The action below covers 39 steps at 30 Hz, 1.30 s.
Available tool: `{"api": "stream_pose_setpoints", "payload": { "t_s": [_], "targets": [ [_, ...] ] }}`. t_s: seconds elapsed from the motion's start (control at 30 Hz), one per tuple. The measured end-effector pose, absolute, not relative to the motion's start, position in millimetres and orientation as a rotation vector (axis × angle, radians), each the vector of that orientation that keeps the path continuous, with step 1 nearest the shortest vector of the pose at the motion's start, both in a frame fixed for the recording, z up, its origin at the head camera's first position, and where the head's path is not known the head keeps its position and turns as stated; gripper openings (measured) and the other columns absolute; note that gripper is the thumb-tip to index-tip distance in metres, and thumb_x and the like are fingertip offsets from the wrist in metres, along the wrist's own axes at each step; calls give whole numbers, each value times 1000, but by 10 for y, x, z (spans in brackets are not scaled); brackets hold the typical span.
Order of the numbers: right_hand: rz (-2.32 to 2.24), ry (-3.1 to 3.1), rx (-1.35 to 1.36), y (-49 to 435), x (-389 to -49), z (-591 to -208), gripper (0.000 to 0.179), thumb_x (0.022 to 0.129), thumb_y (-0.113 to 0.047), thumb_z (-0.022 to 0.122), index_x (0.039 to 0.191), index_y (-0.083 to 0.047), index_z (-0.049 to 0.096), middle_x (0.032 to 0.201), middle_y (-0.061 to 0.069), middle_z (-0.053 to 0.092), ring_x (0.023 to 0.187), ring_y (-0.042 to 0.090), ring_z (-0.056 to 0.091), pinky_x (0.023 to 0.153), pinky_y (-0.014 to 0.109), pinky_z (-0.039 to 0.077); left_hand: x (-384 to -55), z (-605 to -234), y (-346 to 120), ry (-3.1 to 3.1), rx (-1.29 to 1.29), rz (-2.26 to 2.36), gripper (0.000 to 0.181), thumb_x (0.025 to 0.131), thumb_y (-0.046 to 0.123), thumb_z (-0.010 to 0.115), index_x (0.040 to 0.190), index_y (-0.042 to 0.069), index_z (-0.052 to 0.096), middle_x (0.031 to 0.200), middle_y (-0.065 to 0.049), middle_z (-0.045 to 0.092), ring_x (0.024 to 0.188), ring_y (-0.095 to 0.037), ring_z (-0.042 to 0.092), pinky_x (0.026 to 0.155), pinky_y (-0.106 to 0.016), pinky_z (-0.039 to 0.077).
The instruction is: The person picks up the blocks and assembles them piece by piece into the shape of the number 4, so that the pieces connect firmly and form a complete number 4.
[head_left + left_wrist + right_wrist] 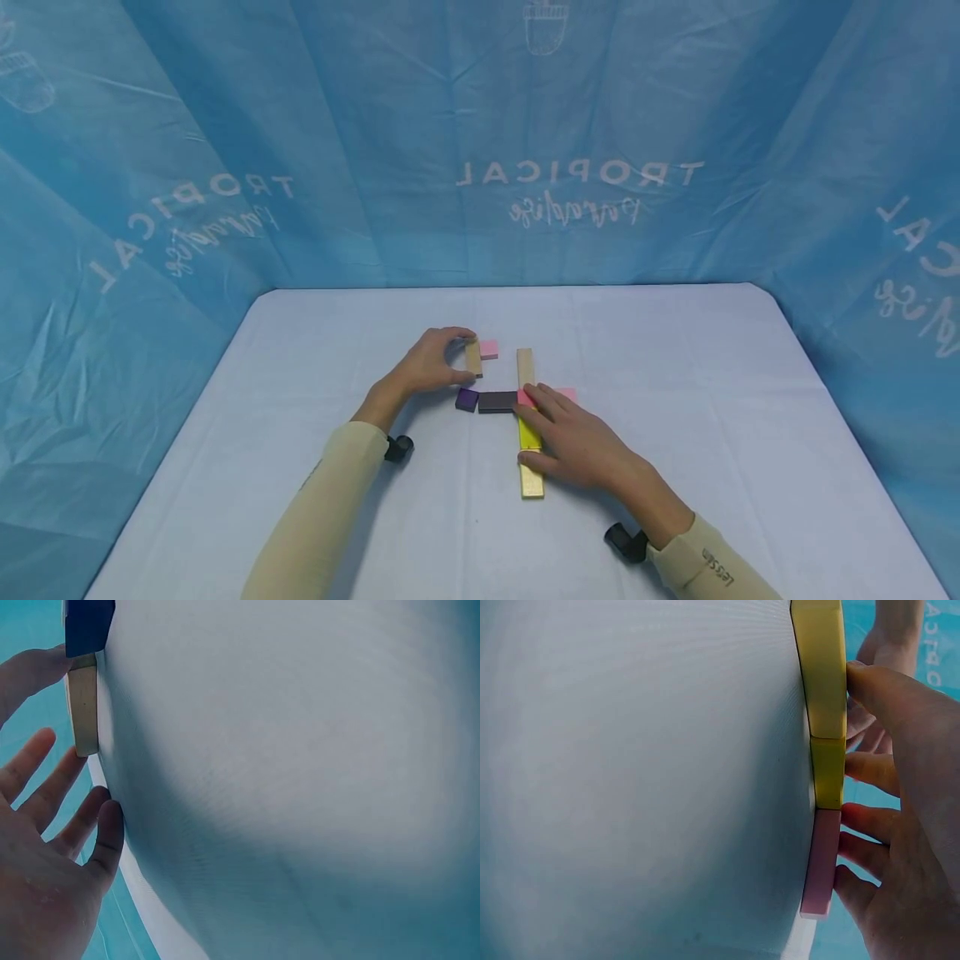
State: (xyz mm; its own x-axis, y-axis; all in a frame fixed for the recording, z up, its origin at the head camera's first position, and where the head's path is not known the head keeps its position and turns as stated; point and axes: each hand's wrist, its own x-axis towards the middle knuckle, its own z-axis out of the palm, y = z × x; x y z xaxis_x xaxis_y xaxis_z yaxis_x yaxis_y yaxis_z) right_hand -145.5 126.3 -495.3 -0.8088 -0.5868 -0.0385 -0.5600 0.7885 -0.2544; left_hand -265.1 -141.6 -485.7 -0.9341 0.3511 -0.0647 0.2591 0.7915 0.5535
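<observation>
My left hand (433,362) holds a natural-wood block (473,358) by its two ends between thumb and fingertip. The left wrist view shows this wooden block (85,709) beyond a dark blue-purple block (88,628). A small pink block (489,349) lies against its right side. My right hand (581,442) rests its fairly straight fingers on a row of blocks: a pink one (526,399), a yellow one (529,431) and a gold one (532,485). In the right wrist view the fingertips touch the tops of the gold block (821,675) and the yellow block (829,772).
A pale wooden block (525,365) continues the row at the far end. Left of the row lie a dark grey block (497,402) and a purple block (467,400). Another pink piece (567,393) shows behind the right hand. Blue printed curtains (420,233) surround the white table (675,375).
</observation>
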Motion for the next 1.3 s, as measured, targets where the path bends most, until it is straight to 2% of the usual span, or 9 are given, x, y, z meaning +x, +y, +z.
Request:
{"api": "stream_pose_setpoints", "payload": {
  "t_s": [0.3,0.77,1.07,1.3],
  "targets": [
    [-351,2851,-903,1256,-1447,-4942,74,87,-64,52,150,-28,34,159,1,16,144,21,16,107,46,31,-2650,-4878,-1420,2824,477,836,68,70,33,85,131,20,57,138,-3,50,132,-26,38,108,-48,29],
    [-349,2846,-925,1269,-1456,-4959,75,88,-65,50,150,-26,35,159,2,16,144,22,16,107,46,32,-2664,-4928,-1440,2849,543,834,66,69,30,85,129,18,59,133,-1,54,129,-24,41,108,-43,30],
    [-353,2836,-908,1259,-1453,-4970,75,87,-66,51,150,-27,35,159,2,16,144,23,16,106,47,32,-2628,-4923,-1426,2845,474,826,69,69,32,86,131,21,57,136,0,51,132,-24,39,108,-46,29],
    [-348,2834,-899,1260,-1448,-4978,75,87,-67,50,150,-28,35,159,1,15,144,23,15,106,48,32,-2620,-4915,-1439,2841,452,844,70,67,33,87,130,22,57,134,-3,52,128,-25,42,106,-46,32]
  ]
}}
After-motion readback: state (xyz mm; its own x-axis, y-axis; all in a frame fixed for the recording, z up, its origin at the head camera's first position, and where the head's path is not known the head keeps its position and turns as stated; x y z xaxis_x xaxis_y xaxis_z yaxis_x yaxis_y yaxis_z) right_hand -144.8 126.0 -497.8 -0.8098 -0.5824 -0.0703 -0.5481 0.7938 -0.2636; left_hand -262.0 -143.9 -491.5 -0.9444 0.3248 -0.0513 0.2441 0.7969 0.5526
